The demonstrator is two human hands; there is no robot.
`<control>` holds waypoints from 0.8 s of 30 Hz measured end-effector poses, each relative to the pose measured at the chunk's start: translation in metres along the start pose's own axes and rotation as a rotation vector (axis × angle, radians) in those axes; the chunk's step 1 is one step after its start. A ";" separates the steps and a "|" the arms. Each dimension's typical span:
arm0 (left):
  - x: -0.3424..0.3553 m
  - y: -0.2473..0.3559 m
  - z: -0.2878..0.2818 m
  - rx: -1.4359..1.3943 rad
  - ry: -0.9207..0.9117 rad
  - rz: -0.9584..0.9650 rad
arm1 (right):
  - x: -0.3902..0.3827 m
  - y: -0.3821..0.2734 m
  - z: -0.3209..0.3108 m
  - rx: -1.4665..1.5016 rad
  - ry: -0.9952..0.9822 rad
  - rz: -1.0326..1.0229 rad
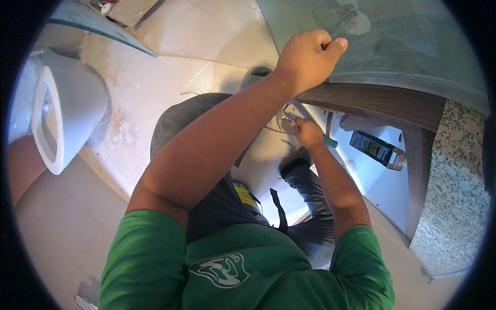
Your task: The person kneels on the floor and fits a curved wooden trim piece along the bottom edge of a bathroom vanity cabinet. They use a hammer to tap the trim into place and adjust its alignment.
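My left hand [309, 61] is closed in a fist above the near edge of a greenish glass-like panel [408, 49], thumb along its upper side. Whatever is inside the fist, if anything, is hidden. Lower down, my right hand [308, 132] wraps round a hammer with a green handle [330, 141]. Its metal head [282, 117] points to the left, next to the dark wooden cabinet frame [382, 102], under my left wrist.
A black box-shaped pack [376, 150] lies inside the white-lined cabinet. Speckled granite [454, 175] borders it at right. A white toilet bowl [62, 116] stands at left. A glass sheet [103, 32] juts in at upper left. A yellow-labelled container [245, 196] sits between my legs.
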State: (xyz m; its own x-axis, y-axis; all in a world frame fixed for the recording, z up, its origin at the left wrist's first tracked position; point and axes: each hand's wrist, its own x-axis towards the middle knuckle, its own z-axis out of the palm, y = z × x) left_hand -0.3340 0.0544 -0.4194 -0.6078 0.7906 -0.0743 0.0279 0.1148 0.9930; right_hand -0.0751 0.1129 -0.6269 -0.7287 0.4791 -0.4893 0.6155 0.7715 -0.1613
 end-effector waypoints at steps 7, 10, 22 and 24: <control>-0.002 0.000 0.000 -0.038 0.007 0.013 | -0.010 0.003 -0.016 -0.027 -0.012 0.031; 0.000 0.000 0.002 -0.004 0.008 0.029 | 0.000 0.011 -0.009 0.005 -0.014 0.154; -0.001 -0.006 0.005 -0.035 0.024 0.053 | -0.002 0.015 0.000 -0.055 -0.097 0.055; 0.000 -0.004 0.001 -0.011 0.002 -0.005 | 0.002 0.015 0.003 0.004 -0.046 0.152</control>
State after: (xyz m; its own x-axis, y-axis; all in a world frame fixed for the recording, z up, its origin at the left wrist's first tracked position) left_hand -0.3334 0.0547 -0.4235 -0.6097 0.7887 -0.0786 0.0166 0.1119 0.9936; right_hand -0.0664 0.1243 -0.6332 -0.6129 0.5705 -0.5467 0.7188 0.6899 -0.0860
